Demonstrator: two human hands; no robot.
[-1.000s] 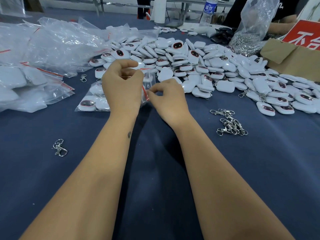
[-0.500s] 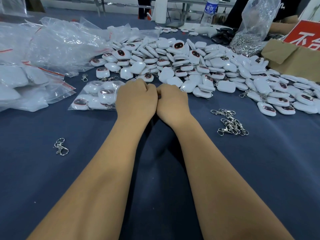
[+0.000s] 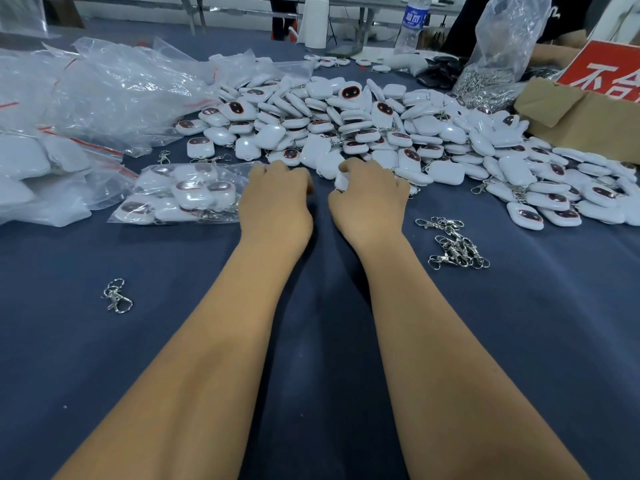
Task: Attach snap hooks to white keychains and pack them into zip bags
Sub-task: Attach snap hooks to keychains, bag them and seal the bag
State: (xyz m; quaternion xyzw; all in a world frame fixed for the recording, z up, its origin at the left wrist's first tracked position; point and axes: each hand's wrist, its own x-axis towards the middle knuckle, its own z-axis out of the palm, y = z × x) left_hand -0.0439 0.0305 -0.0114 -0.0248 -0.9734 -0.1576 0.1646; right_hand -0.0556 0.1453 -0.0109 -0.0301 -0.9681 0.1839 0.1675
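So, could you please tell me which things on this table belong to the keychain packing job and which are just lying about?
Part of the job:
white keychains
loose snap hooks
filled zip bag
sack of hooks

Just lying about:
water bottle
cardboard box
red sign

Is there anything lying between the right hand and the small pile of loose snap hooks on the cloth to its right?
Nothing visible does. Only bare blue cloth lies between the right hand and the pile of snap hooks. The heap of white keychains sits farther back, off that path.
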